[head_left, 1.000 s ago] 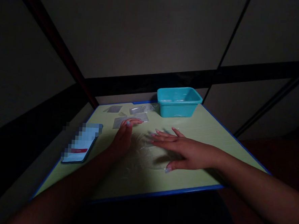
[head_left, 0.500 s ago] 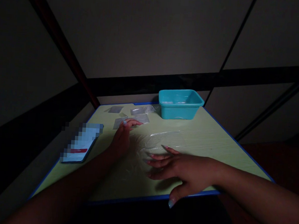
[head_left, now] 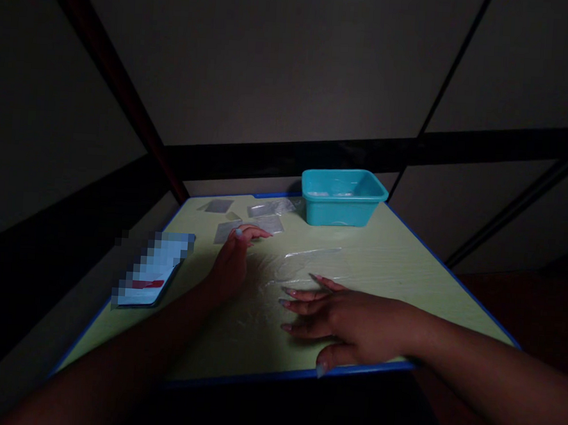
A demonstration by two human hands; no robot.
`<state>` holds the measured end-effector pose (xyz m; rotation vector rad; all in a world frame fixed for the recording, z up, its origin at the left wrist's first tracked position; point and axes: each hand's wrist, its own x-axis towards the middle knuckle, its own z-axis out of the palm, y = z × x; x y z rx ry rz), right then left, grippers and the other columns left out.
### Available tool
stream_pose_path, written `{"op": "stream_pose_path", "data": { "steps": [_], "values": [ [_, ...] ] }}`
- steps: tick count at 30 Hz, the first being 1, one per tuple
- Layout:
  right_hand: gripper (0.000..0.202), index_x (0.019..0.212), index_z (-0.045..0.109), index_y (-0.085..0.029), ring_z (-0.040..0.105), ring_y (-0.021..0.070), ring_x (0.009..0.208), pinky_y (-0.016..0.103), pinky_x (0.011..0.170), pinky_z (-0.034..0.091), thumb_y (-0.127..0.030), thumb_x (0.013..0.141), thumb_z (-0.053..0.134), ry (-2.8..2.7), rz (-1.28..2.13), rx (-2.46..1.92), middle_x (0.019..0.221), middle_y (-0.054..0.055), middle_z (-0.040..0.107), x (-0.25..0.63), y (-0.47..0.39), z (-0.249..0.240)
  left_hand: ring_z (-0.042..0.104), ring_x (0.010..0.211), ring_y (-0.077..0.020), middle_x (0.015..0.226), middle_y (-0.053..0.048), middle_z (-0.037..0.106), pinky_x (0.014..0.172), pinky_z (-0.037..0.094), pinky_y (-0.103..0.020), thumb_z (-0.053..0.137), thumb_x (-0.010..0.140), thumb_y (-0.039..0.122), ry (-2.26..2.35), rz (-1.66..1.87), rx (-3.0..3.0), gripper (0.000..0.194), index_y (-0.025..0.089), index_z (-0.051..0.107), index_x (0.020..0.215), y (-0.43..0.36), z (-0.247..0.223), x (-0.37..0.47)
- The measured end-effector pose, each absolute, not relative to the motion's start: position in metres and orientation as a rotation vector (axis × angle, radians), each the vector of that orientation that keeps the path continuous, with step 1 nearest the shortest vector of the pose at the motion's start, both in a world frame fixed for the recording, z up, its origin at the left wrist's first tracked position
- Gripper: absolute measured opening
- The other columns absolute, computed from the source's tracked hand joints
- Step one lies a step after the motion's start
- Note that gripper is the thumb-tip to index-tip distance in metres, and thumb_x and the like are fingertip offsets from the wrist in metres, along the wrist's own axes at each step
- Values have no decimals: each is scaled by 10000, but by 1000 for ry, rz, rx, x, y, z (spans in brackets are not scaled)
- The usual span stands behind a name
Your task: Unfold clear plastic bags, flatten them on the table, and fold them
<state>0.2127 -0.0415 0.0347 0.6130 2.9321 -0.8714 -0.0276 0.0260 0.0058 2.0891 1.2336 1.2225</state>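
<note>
A clear plastic sheet or bag (head_left: 317,262) lies spread on the pale green tabletop (head_left: 396,264), creased toward its left side; its exact outline is hard to make out. Over its near right part rests my right hand (head_left: 339,322), fingers spread and pointing left, holding nothing. My left hand (head_left: 235,257) is at the sheet's left side, fingers loosely curved to the right with the thumb raised, and no object shows in it. Just beyond the left hand are small flat greyish packets (head_left: 270,224), one of them partly hidden by that hand.
A turquoise plastic basket (head_left: 344,211) stands at the back right with something pale inside. More flat packets (head_left: 218,206) and a crinkled clear wrapper (head_left: 272,207) lie along the back. A phone (head_left: 155,272), its screen partly blurred, lies at the left edge. A wall rises behind the table.
My right hand has settled slightly, its thumb drawing up and left toward the table edge. The left hand has hardly moved, and the things on the table stay where they were.
</note>
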Motion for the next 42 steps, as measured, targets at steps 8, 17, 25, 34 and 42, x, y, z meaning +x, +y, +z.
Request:
{"op": "stream_pose_path", "data": {
  "steps": [8, 17, 25, 34, 42],
  "values": [
    [603, 1407, 383, -234, 160, 239, 1410, 542, 1116, -17, -526, 887, 473, 2932, -886, 633, 1490, 119, 286, 212, -42, 38, 536, 1005, -233, 1039, -92, 597, 867, 439, -392, 74, 894, 651, 1237, 1203, 2089, 721, 195, 631, 926, 25, 8, -25],
    [685, 1437, 321, -226, 213, 236, 1397, 511, 1127, -56, -507, 853, 546, 2906, -1058, 549, 1472, 93, 340, 212, -44, 37, 570, 981, -232, 1034, -78, 630, 829, 468, -375, 59, 883, 667, 1177, 1197, 1949, 747, 197, 639, 920, 35, -2, -31],
    [758, 1473, 197, -267, 193, 255, 1401, 532, 1121, -22, -503, 847, 553, 2940, -1059, 605, 1505, 84, 264, 214, -39, 37, 606, 730, -176, 831, -58, 645, 696, 481, -310, 288, 886, 527, 1271, 1156, 1551, 474, 170, 599, 898, 44, 3, -29],
    [664, 1480, 110, -297, 68, 281, 1418, 617, 1072, -17, -515, 920, 392, 2892, -806, 1036, 1545, 76, 79, 224, -10, 26, 543, 787, -205, 751, -34, 598, 751, 424, -325, 487, 789, 367, 1631, 919, 2266, 203, 211, 554, 678, 63, 6, -50],
    [714, 1489, 89, -269, -9, 310, 1414, 653, 1059, 5, -596, 900, 326, 2684, -642, 1513, 1547, 71, -3, 247, 30, 13, 538, 826, -243, 768, -50, 610, 802, 406, -375, 648, 705, 380, 1689, 729, 2442, 191, 202, 580, 685, 68, 4, -57]
  ]
}}
